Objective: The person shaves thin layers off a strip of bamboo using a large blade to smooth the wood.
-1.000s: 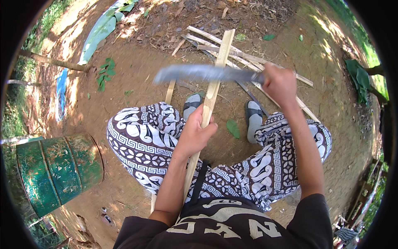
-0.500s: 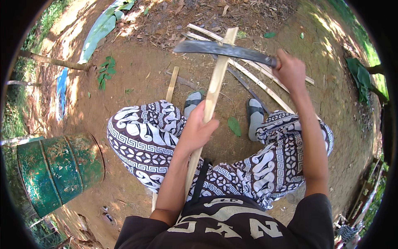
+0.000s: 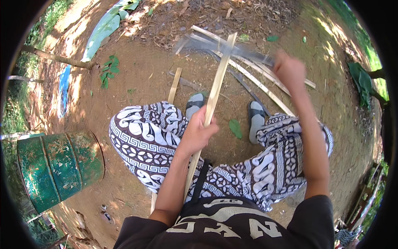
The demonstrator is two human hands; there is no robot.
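Note:
My left hand [image 3: 200, 129] is wrapped round a long, pale wooden strip [image 3: 218, 81] that slants up and away from my lap. In my right hand [image 3: 289, 71] is the handle of a machete [image 3: 248, 54], its broad blade smeared by motion. The blade lies across the strip's far end in the picture; whether it touches the wood I cannot tell. Beyond my feet, several pale strips [image 3: 261, 83] lie fanned out on the ground, with a dark, narrow strip [image 3: 244, 85] among them. A short wooden piece [image 3: 175, 85] lies by my left foot.
A rusty green metal drum [image 3: 62, 168] lies at the left. Farther off are a banana leaf [image 3: 103, 31], a blue plastic sheet [image 3: 63, 91] and a thin trunk [image 3: 56, 57]. My sandalled feet [image 3: 257, 120] rest on bare earth, with a green leaf [image 3: 235, 128] between them.
The machete is more blurred and has shifted slightly. The wooden strip has turned in my left hand, now showing a narrower face. My left hand stays in nearly the same place.

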